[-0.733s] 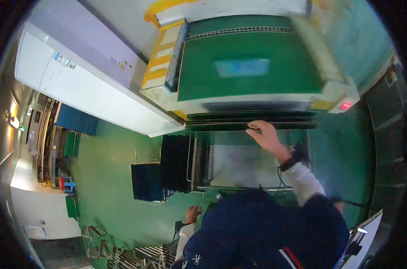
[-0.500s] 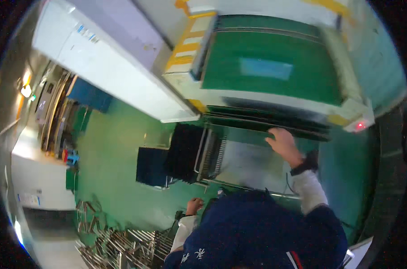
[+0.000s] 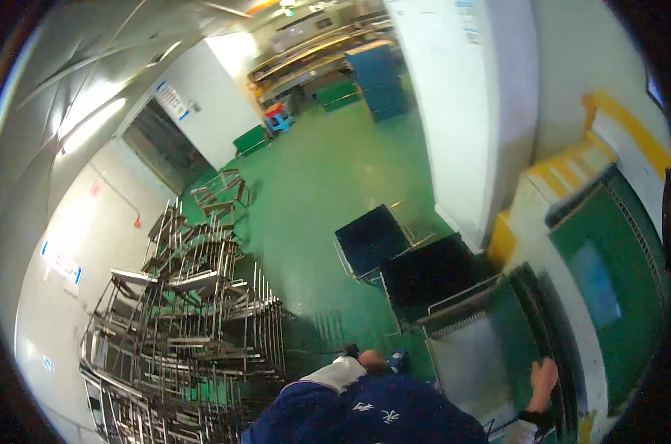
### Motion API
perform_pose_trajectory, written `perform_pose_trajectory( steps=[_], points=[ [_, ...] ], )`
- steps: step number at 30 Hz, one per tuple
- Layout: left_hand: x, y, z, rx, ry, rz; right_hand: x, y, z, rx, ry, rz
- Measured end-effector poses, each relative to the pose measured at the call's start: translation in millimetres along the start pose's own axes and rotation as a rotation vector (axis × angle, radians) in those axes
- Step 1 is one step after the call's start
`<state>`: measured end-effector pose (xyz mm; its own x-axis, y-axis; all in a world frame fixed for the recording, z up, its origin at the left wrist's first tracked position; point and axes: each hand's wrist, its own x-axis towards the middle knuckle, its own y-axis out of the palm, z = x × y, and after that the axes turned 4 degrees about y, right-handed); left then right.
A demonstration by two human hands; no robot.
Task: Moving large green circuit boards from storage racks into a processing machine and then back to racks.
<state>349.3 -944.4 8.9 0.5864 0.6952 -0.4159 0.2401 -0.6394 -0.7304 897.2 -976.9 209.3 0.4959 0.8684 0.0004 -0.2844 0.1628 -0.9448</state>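
Observation:
My right hand (image 3: 544,383) is low on the right, beside a dark upright slotted board (image 3: 544,318). Its thumb and forefinger stand slightly apart with nothing visible between them; whether it touches the board is unclear. Just left of that hand lies a pale flat sheet (image 3: 472,362) within a frame that has a toothed edge (image 3: 457,325). My left hand (image 3: 372,361) hangs low near my body, beyond the white cuff. Its fingers are mostly hidden, and nothing shows in it.
Several metal stool-like frames (image 3: 195,311) are piled on the left. Two dark-topped low stands (image 3: 372,240) (image 3: 439,277) stand ahead on the green floor (image 3: 313,192). A white pillar (image 3: 461,111) rises beyond. A green-topped machine (image 3: 609,274) with yellow-striped edges stands right.
My view has swung left, bringing the pile of metal frames and the far room into sight. My right hand now appears lower and farther right, still beside the dark board.

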Motion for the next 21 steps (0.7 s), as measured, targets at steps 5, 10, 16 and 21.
perform_pose_trajectory(
  steps=[5, 10, 16, 21],
  points=[
    [12.9, 23.4, 13.7, -0.296, -0.219, 0.03, 17.2, 26.2, -26.9, -0.083, -0.034, 0.009],
    [26.1, 15.0, -2.2, -0.028, 0.005, -0.106, 19.1, 16.7, -8.2, -0.205, -0.107, 0.107],
    [59.0, 11.3, 12.9, -0.441, -0.363, 0.027, 26.2, 16.7, -9.5, -0.181, 0.129, 0.156],
    [41.1, 22.7, 40.8, -0.473, -0.272, -0.031, 21.7, -5.8, 4.1, -0.069, 0.395, 0.456]
  ],
)
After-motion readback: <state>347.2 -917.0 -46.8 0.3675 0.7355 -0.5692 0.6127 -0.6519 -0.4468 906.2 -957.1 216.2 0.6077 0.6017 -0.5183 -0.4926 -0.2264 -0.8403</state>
